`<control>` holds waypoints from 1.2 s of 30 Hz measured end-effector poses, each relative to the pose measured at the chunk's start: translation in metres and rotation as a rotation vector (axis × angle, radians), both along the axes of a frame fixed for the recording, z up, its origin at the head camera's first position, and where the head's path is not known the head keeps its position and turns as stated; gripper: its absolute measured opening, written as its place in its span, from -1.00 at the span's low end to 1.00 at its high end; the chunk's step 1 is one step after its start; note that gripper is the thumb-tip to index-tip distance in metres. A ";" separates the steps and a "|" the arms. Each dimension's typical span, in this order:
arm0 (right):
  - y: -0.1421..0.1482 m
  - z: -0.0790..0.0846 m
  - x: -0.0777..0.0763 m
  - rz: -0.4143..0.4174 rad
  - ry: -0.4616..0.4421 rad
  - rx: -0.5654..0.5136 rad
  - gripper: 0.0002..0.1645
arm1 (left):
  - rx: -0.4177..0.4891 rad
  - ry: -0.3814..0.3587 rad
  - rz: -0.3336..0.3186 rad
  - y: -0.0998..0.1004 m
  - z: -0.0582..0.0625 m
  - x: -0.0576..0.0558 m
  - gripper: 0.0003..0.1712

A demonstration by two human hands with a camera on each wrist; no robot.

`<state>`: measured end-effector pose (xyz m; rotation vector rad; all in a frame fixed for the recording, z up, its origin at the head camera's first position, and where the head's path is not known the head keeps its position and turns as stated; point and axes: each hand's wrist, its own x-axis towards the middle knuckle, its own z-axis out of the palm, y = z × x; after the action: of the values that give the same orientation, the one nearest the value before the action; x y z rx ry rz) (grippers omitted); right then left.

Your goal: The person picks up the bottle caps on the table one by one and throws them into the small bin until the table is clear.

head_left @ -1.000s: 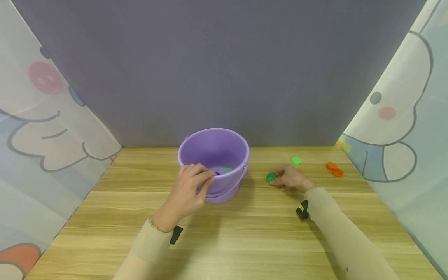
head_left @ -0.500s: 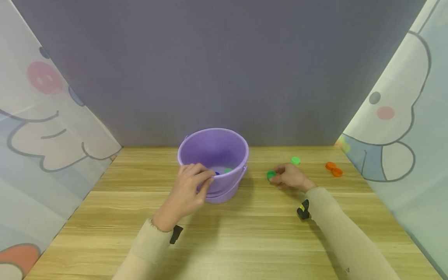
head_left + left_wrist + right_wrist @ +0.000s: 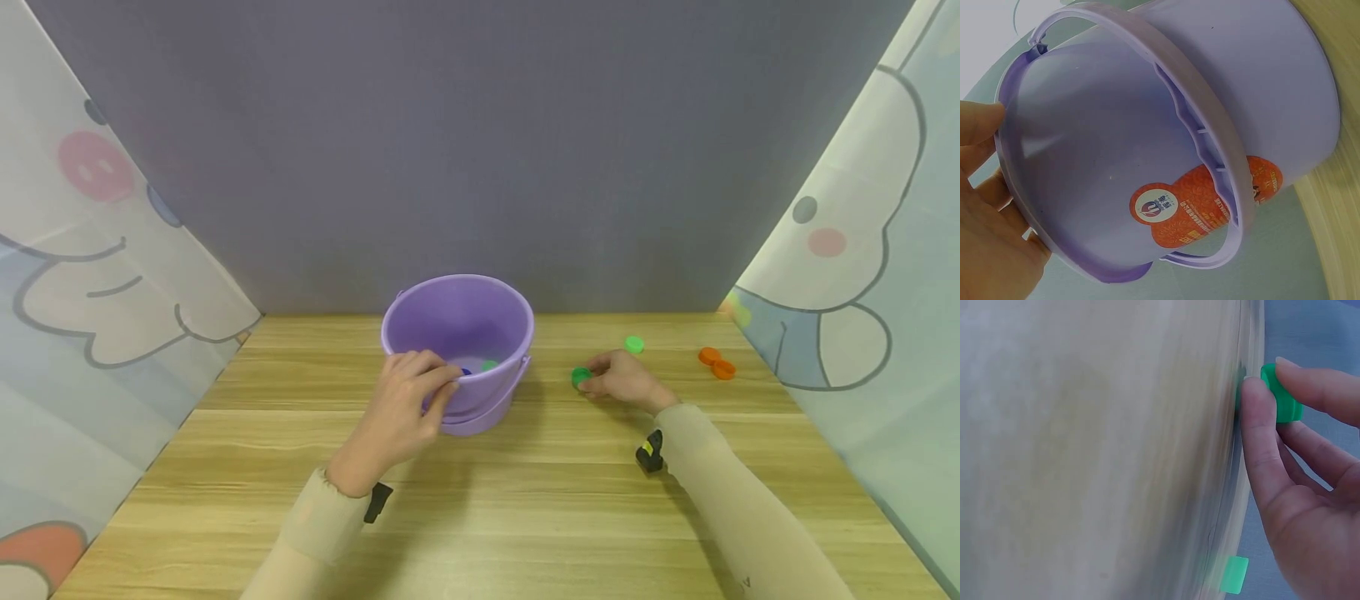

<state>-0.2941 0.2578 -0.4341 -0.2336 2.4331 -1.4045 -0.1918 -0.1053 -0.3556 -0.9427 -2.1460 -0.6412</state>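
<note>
A purple bucket stands on the wooden table. My left hand grips its near rim, thumb on the outside in the left wrist view, where the bucket's handle hangs down over an orange label. A dark blue piece and a light green cap lie inside, partly behind the rim. To the right, my right hand pinches a dark green bottle cap between thumb and fingers. In the right wrist view this cap is close to the tabletop; contact is hard to tell.
A light green cap lies behind my right hand. Two orange caps sit touching farther right. A grey panel rises along the table's back edge, and printed curtains flank both sides.
My right fingers have drawn in on the dark green cap, which has shifted very slightly. My left hand and the bucket stay where they were.
</note>
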 end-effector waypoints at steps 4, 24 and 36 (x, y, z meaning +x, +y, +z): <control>-0.002 0.005 0.004 0.001 0.012 0.017 -0.32 | -0.002 0.001 0.001 0.000 0.000 0.000 -0.87; -0.004 0.010 0.009 -0.040 0.058 -0.066 -0.32 | -0.002 -0.016 0.003 0.000 0.000 0.000 -0.85; -0.010 0.020 0.014 -0.051 0.138 -0.004 -0.36 | -0.007 -0.035 0.003 -0.001 -0.001 0.000 -0.85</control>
<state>-0.2802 0.2474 -0.4139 -0.2807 2.5642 -1.4596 -0.1914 -0.1068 -0.3561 -0.9386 -2.1817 -0.6539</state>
